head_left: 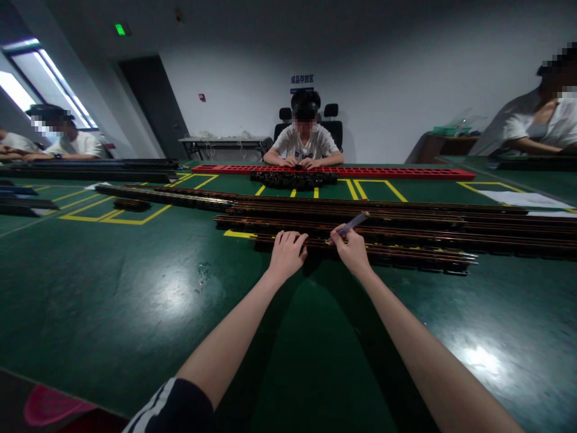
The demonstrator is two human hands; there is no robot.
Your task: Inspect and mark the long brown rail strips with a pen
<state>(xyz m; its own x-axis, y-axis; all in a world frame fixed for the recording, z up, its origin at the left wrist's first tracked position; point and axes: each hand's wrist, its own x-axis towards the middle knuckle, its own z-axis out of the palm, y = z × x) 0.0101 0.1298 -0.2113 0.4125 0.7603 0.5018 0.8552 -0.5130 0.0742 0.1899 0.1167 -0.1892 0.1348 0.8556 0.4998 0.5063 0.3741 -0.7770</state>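
Several long dark strips (406, 231) lie side by side across the green table (135, 300). My left hand (286, 252) rests on the nearest strip with its fingers curled down over it. Just to its right, my right hand (352, 248) is closed on a thin pen-like tool (352, 223), whose tip points down at the same strip.
A person sits across the table behind a long red rack (333, 171) and a pile of small black parts (293, 178). Other people sit at the far left and far right. More dark strips (157, 195) lie at the left. Yellow lines mark the table; white papers (523, 198) lie right.
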